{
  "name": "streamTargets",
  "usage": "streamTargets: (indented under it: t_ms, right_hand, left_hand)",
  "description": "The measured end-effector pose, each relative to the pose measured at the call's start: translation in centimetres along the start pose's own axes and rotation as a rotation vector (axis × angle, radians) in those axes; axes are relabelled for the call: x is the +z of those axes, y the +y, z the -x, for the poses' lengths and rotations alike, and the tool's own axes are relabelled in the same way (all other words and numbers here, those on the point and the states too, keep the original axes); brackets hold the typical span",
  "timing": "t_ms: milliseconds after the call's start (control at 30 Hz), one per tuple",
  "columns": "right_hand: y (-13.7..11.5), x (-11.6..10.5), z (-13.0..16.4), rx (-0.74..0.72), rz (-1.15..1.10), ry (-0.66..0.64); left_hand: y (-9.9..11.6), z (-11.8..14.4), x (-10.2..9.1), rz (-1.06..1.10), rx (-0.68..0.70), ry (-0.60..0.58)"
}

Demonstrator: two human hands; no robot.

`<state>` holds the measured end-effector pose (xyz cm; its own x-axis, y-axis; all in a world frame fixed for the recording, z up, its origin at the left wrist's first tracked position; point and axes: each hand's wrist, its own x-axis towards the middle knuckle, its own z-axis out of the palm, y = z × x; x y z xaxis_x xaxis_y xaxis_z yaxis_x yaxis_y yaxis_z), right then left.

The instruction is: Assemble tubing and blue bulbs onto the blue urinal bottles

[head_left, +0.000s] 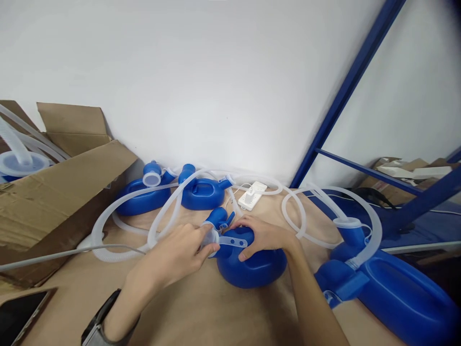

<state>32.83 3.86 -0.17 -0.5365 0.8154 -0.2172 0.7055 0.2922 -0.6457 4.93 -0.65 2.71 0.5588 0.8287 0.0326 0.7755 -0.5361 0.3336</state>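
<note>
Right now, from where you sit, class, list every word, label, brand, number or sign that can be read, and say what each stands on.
None can be read.
Cardboard box: a small dark mark near its edge, too small to make out.
White power strip: no legible lettering.
Blue bottle between the hands: no legible text.
Phone: screen dark, nothing readable.

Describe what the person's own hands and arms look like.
The left hand and right hand are ungloved, and no sleeves show on the forearms. The left wrist wears a dark band with a grey part, perhaps a watch; the right wrist looks unadorned.
</note>
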Motion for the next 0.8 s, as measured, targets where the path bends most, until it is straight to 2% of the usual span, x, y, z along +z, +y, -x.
streamTargets:
  t_ms: [267,500,667,800]
  right_hand:
    - [0.4,0.6,0.3,-0.035,-0.012,0.062]
    - [-0.1,0.2,0.2,-0.049,-0.005,0.001]
    - [0.0,0.3,0.0,-0.066,0.008,-0.023]
    - [0.1,0.3,0.1,-0.101,0.014,-0.019]
  left_hand:
    - [1.2,-0.3,0.1,-0.027,-0.075,-0.096]
    - [1.0,-0.7,0.1,0.060,-0.029,-0.107]
    - [1.3,-0.8,0.1,-0.003,-0.078,-0.149]
    - [1.4,-1.0,-0.2,0.028,-0.052,-0.134]
